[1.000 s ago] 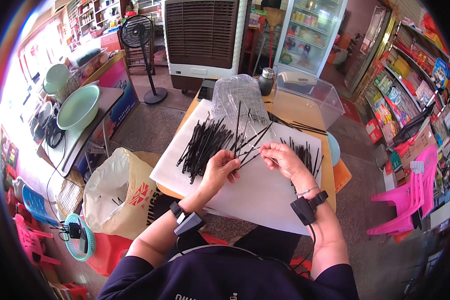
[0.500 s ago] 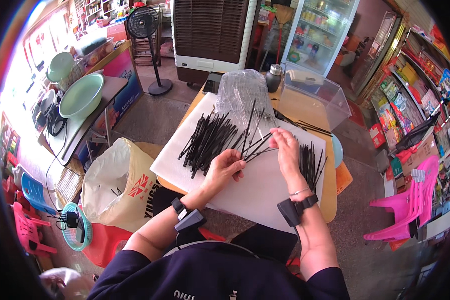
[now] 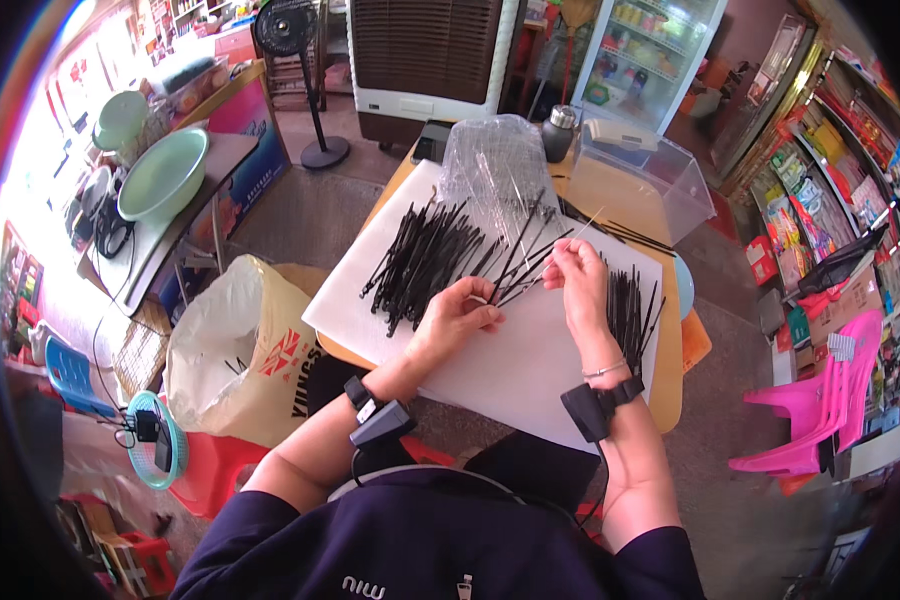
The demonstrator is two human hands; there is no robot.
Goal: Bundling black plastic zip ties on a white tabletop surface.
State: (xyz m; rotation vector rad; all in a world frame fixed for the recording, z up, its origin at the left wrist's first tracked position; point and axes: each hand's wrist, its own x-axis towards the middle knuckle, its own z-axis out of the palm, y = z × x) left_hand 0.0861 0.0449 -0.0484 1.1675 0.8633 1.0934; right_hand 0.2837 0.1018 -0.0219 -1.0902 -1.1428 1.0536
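A tan table [image 3: 670,370] bears a white sheet [image 3: 520,375]. From the sheet's centre, a broad heap of black strips [image 3: 425,265] lies toward ten o'clock, a smaller bundle [image 3: 625,312] toward three. The left hand [image 3: 457,320] pinches loose black strips [image 3: 515,250] pointing toward one o'clock; the right hand [image 3: 578,278] grasps a thin pale strand [image 3: 592,219].

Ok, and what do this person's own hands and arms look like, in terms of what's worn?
The left hand and right hand are ungloved. Each forearm wears a black strap carrying a dark, boxy device with a thin cable. A slim, silvery bracelet circles the right wrist. The short sleeves are dark navy.
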